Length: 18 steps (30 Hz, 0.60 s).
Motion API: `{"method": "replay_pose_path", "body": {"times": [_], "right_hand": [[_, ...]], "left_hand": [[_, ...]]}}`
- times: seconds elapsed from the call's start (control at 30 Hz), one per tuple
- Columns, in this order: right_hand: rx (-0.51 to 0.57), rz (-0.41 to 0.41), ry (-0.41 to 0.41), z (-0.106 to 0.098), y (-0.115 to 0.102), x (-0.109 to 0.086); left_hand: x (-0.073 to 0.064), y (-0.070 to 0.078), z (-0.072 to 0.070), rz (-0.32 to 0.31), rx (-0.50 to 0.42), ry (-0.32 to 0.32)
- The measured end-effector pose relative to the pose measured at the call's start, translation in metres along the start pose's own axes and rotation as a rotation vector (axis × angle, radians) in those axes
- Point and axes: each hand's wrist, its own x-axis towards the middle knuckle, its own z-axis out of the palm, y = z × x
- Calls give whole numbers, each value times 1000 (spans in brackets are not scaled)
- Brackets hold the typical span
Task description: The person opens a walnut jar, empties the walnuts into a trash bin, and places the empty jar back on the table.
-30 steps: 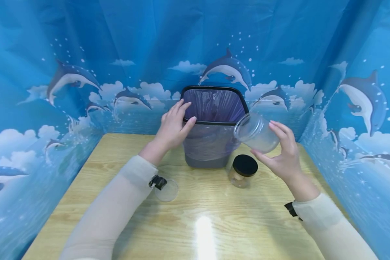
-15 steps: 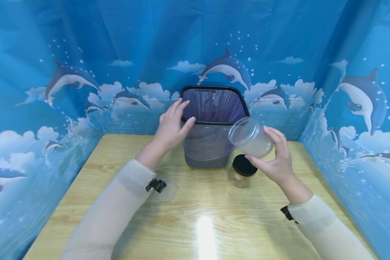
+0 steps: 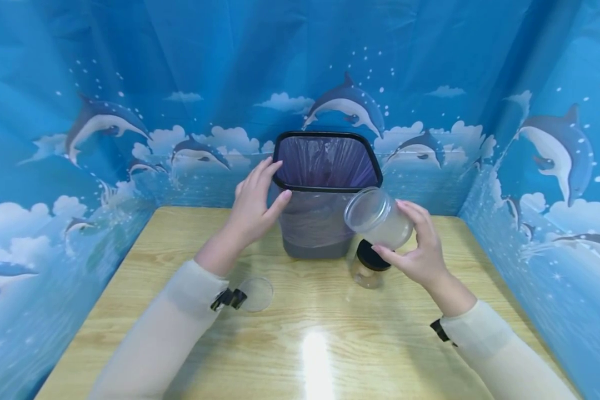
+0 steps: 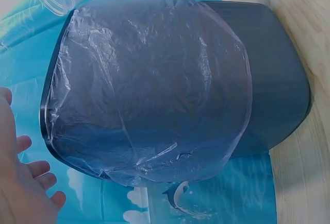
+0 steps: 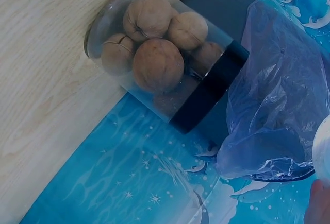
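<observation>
A grey trash bin (image 3: 315,236), lined with a translucent purple bag (image 4: 154,80), stands upright at the back of the table. My left hand (image 3: 252,203) is just off the left side of its black rim, fingers extended and holding nothing; the left wrist view shows a gap between fingers and bin. My right hand (image 3: 422,253) grips an empty clear plastic jar (image 3: 380,218) between thumb and fingers. The jar is tilted, its open mouth facing left, close to the bin's front right corner. Below it stands a black-lidded jar (image 3: 369,273) of walnuts (image 5: 158,65).
A clear round lid (image 3: 258,294) lies flat on the wooden table (image 3: 290,339), near the left cuff. A blue dolphin-print curtain (image 3: 220,66) closes off the back and both sides. The walnut jar stands close to the bin's front right side.
My right hand has carried the clear jar left and slightly down, so it now overlaps the walnut jar's lid. My left hand has drawn back from the bin's rim.
</observation>
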Motion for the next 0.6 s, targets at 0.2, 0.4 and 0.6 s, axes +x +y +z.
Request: {"method": "replay_pose_path", "body": {"times": [0.2,0.4,0.6], "right_hand": [[-9,13,-38,-1,23,-13],[-4,7,-81,-2,26,-16],[11,8,-111,-1,24,-19]], "left_hand": [[-11,1,-1,29,-6,16],[-21,2,-3,49,-6,20],[-31,-2,-4,40,5,-4]]}}
